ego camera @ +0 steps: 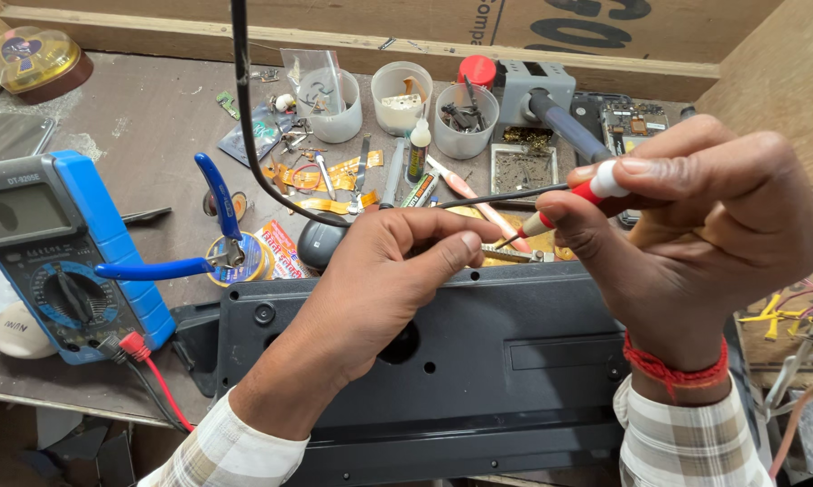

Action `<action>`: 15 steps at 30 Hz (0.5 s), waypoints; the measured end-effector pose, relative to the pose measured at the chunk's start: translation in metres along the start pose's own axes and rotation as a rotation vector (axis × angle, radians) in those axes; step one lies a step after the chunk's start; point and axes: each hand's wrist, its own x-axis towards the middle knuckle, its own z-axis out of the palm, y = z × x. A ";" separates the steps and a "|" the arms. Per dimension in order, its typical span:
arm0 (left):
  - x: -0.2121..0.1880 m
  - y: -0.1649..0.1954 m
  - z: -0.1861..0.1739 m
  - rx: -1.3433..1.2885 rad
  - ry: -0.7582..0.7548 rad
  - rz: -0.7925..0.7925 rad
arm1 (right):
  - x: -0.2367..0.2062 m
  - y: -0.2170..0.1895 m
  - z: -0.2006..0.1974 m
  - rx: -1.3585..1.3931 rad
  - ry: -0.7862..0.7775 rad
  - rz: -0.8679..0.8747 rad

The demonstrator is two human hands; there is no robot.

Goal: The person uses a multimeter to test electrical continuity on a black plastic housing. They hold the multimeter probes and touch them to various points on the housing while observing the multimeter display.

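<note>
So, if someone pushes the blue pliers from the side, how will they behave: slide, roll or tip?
The pliers probably will not roll: they lie flat with handles spread. Their head rests on a small solder reel, so a push may make them pivot or slip off it. The smooth blue grips look a little slippery, and the metal head likely makes them front-heavy.
</note>
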 end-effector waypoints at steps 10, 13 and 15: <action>0.001 0.007 -0.001 0.415 0.054 0.055 | -0.004 -0.008 0.002 0.077 -0.045 0.118; 0.001 0.009 0.000 0.572 0.100 -0.021 | -0.001 -0.012 0.003 -0.004 -0.062 0.107; 0.002 0.010 -0.001 0.563 0.071 0.107 | -0.002 -0.018 0.002 -0.012 -0.060 0.155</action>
